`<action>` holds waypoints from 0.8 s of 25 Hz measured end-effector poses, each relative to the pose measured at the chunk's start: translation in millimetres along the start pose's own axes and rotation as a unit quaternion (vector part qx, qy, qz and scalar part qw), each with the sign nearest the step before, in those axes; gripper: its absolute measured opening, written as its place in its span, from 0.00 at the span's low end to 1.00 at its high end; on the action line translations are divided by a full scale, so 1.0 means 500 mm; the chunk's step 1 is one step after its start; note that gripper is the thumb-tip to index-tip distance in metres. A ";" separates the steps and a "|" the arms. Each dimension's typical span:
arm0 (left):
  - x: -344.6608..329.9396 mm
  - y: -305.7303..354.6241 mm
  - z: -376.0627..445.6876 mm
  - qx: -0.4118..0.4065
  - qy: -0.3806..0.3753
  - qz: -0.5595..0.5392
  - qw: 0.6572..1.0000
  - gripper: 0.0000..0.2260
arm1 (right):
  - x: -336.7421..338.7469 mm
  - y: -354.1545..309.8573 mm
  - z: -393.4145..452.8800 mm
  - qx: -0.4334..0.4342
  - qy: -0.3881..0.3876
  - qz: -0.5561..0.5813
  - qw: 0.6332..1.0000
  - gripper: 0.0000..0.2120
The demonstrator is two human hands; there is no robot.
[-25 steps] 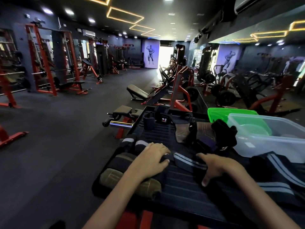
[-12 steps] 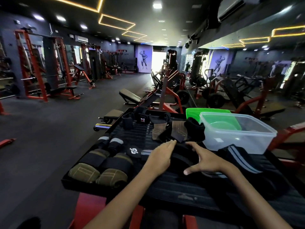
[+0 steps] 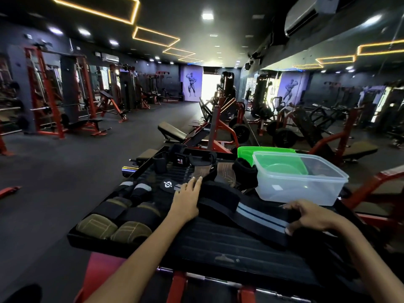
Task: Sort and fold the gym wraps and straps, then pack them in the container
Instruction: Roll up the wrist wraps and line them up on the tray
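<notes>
A long black wrap with grey and blue stripes (image 3: 258, 215) lies stretched across the black ribbed platform (image 3: 218, 243). My left hand (image 3: 185, 197) presses flat on its bunched left end. My right hand (image 3: 308, 215) pinches its right end near the platform's right side. A clear plastic container (image 3: 299, 182) stands just behind the wrap, with a green lid (image 3: 264, 150) behind it. Rolled black and olive wraps (image 3: 113, 221) sit in rows at the left. Brown grips and black straps (image 3: 209, 169) lie at the back.
The platform rests on a red frame (image 3: 179, 287). A chrome bar end (image 3: 129, 171) sticks out at its back left. Benches and red racks stand beyond, with open dark floor to the left.
My right hand has moved right along the striped wrap, pulling it out straight. My left hand stays pressed on the wrap's left end. The camera has tilted up and shifted.
</notes>
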State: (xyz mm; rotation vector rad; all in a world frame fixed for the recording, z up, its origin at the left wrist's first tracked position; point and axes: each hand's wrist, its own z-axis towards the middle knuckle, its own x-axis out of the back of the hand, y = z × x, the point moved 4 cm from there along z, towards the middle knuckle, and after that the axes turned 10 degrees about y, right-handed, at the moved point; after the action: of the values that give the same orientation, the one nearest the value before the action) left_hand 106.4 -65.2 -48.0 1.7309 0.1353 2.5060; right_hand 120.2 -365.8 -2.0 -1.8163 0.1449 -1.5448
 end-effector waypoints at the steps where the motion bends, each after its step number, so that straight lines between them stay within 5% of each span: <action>1: 0.000 0.018 -0.002 -0.025 -0.038 -0.032 0.998 0.43 | 0.000 -0.001 0.006 0.008 0.032 -0.051 0.998 0.15; 4: 0.041 0.133 -0.016 -0.177 -0.033 -0.175 0.968 0.44 | -0.026 -0.047 0.011 0.098 0.068 -0.107 0.987 0.18; 7: 0.049 0.212 -0.019 -0.286 0.019 -0.091 0.954 0.31 | -0.049 -0.078 0.005 0.172 0.107 -0.125 0.971 0.09; 9: 0.049 0.210 -0.019 -0.324 0.113 -0.032 0.939 0.18 | -0.052 -0.064 0.010 0.151 0.100 -0.098 0.979 0.11; 13: 0.054 0.179 -0.056 -0.328 0.225 -0.011 0.917 0.22 | -0.075 -0.017 0.011 0.098 -0.001 -0.083 0.992 0.13; 16: 0.075 0.159 -0.066 -0.299 0.271 -0.003 0.915 0.22 | -0.066 0.024 0.017 0.088 0.062 -0.057 0.993 0.15; 19: 0.087 0.133 -0.068 -0.247 0.315 -0.054 0.915 0.09 | -0.051 0.057 0.021 0.043 0.125 -0.165 0.977 0.15; 20: 0.086 0.134 -0.070 -0.236 0.331 -0.068 0.911 0.08 | -0.051 0.061 0.021 0.023 0.131 -0.126 0.983 0.25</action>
State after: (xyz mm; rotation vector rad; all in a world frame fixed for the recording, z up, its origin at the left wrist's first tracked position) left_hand 56.7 -126.7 -11.9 0.6384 -0.2750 2.6117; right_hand 133.7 -369.8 -40.6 -1.6376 0.0019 -1.9483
